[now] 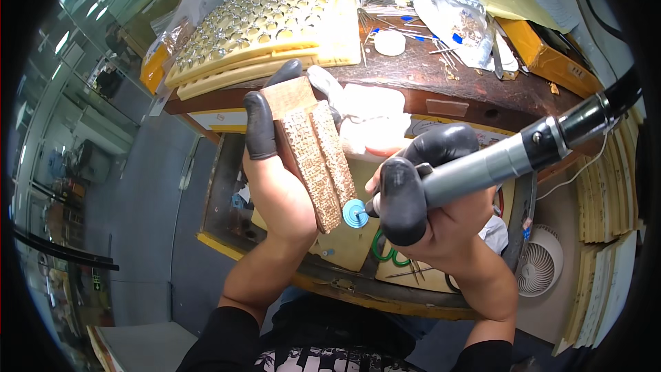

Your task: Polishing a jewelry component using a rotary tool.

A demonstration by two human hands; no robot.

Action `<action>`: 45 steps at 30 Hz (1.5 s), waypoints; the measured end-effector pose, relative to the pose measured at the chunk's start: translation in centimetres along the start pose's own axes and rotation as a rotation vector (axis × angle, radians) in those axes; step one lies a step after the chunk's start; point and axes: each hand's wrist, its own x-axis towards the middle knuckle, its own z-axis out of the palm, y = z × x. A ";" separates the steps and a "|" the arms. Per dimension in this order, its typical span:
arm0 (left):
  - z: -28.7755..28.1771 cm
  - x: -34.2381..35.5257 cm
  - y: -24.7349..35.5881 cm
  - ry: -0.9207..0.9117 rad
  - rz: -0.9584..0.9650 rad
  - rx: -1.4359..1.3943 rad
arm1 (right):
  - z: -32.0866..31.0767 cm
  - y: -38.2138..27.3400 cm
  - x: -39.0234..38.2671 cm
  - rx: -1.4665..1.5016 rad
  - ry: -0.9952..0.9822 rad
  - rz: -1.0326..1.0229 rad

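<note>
My left hand (279, 189), with black and white finger covers, is closed around a wooden block brush (289, 98). Its two rough, gold-coloured bristle strips (313, 165) face up and to the right. My right hand (447, 217), with black covers on thumb and finger, grips a grey rotary handpiece (482, 164). A small blue disc (354, 214) sits on the tip of the handpiece, by the brush's lower right corner. Whether disc and bristles touch, I cannot tell. Behind the brush lies a bunched white cloth (375, 114).
Cream trays (258, 24) of small round metal pieces stand on the bench at back left. Thin tool bits (413, 31), a white round piece (390, 43) and a yellow box (547, 58) lie to the right. Below, an open drawer holds green-handled scissors (389, 251). A fan (540, 260) stands right.
</note>
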 end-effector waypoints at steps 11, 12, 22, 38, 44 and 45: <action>0.8 0.0 0.1 0.043 -0.002 0.069 | -0.5 0.2 0.5 0.027 -0.080 -0.126; 0.8 0.1 0.1 0.048 0.001 0.073 | -0.4 0.3 0.3 0.032 -0.062 -0.107; 0.6 -0.2 0.1 -0.006 0.017 0.056 | -0.2 0.5 0.3 0.019 -0.026 -0.134; 1.2 -0.3 0.1 0.081 0.020 0.090 | 0.1 0.0 0.3 0.042 -0.012 -0.128; 1.2 -0.3 0.0 0.067 -0.034 -0.007 | -0.2 0.6 -0.2 0.003 0.024 -0.100; 1.0 -0.2 0.0 0.067 -0.040 -0.020 | -0.3 0.6 -0.1 0.003 0.027 -0.099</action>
